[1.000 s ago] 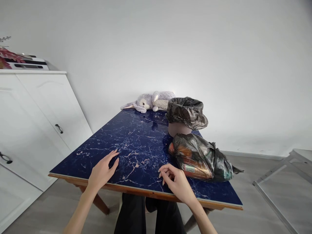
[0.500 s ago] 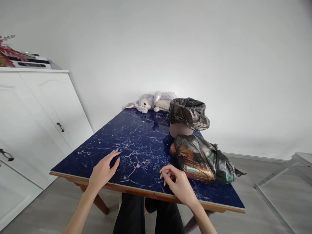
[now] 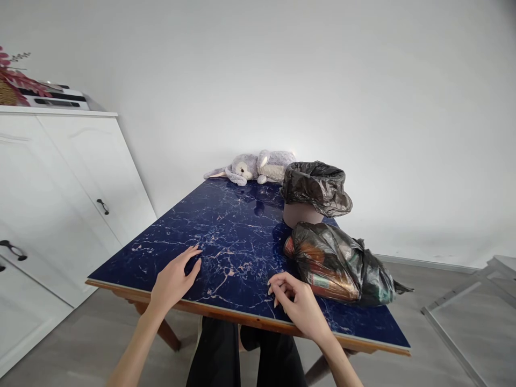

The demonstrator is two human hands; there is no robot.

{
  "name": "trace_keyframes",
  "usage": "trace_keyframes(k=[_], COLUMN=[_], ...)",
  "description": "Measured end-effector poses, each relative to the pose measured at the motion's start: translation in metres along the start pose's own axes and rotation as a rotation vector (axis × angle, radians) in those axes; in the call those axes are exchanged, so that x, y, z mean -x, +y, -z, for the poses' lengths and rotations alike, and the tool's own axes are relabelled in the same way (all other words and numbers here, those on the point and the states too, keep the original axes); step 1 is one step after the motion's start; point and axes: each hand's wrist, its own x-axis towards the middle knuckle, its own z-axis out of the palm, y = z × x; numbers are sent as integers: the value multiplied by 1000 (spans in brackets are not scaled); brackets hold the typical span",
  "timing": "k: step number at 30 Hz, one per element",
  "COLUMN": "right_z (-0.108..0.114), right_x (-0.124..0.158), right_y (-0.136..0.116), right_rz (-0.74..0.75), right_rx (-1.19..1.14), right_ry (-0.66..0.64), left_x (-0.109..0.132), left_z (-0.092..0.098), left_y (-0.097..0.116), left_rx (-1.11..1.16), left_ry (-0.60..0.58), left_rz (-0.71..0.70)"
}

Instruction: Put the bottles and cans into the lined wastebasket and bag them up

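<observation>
My left hand [image 3: 174,278] rests near the front edge of the blue marble-patterned table [image 3: 226,231], thumb and fingers apart, with nothing in it. Loosely curled, my right hand [image 3: 297,301] lies on the tabletop with a gap between its thumb and fingers and no object there. Just beyond it is a knotted black plastic bag [image 3: 342,263], with colourful packages showing through the thin film. Behind that bag stands a brownish bin [image 3: 300,213], its top covered by a black bag liner [image 3: 316,187]. The inside of the bin is hidden.
A grey plush rabbit [image 3: 250,166] lies along the table's far edge by the white wall [image 3: 258,80]. To the left stands a white cabinet [image 3: 80,177] with a white device [image 3: 60,99] and red plant on top. A clear chair-like frame [image 3: 463,301] is at right.
The camera view has turned slightly left, so the whole scene sits a little further right. Both hands keep their places on the table, and no object has moved.
</observation>
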Motion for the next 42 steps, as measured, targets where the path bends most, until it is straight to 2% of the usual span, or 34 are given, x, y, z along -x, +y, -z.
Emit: trace_keyframes(k=[19,42], right_z=[-1,0], right_x=[1,2], right_y=[7,2], right_rz=[10,1], right_rx=[15,28], right_ry=[2,-5], left_x=[2,2], left_z=[0,1], left_y=[0,1], left_rx=[-22,10], left_ry=[-6,-18], left_rz=[-9,5])
